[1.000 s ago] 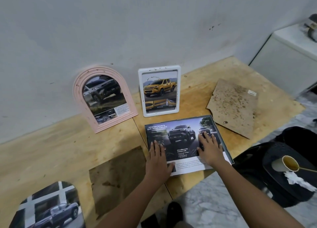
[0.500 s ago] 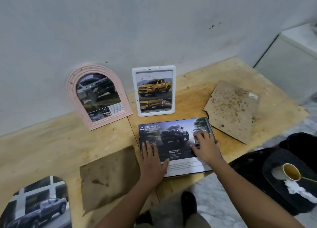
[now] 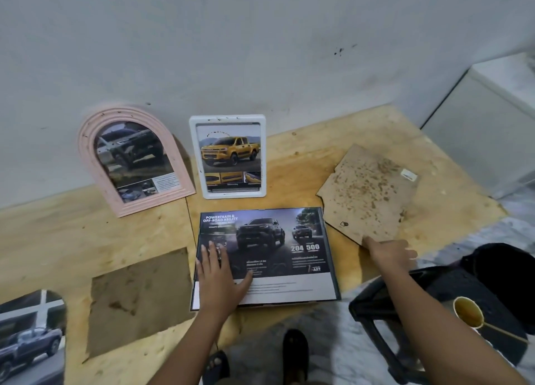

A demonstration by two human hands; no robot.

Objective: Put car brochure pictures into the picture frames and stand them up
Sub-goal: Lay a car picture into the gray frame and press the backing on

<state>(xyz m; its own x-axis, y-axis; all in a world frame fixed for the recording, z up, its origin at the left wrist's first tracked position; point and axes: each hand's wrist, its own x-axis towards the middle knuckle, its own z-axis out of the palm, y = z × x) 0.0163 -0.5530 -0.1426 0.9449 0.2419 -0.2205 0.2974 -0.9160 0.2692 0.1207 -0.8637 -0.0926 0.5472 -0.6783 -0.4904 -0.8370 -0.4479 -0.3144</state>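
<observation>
A pink arched frame (image 3: 86,153) with a dark car picture and a white rectangular frame (image 3: 262,155) with a yellow pickup picture stand against the wall. A car brochure picture (image 3: 269,254) lies flat on the wooden table (image 3: 58,239) in front of them. My left hand (image 3: 220,277) rests flat on its left part, fingers straight. My right hand (image 3: 388,253) is off the picture, to its right, with a fingertip touching the near corner of a stained brown backing board (image 3: 370,193).
A second brown backing board (image 3: 139,297) lies at the left of the picture. An arch-shaped cut-out car picture (image 3: 29,341) lies at the table's near left corner. A black stool (image 3: 434,297) with a paper cup (image 3: 469,312) stands at the right. A white cabinet (image 3: 492,124) is far right.
My right hand has lifted off the brochure picture and moved right to the corner of the stained backing board. My left hand stays on the picture.
</observation>
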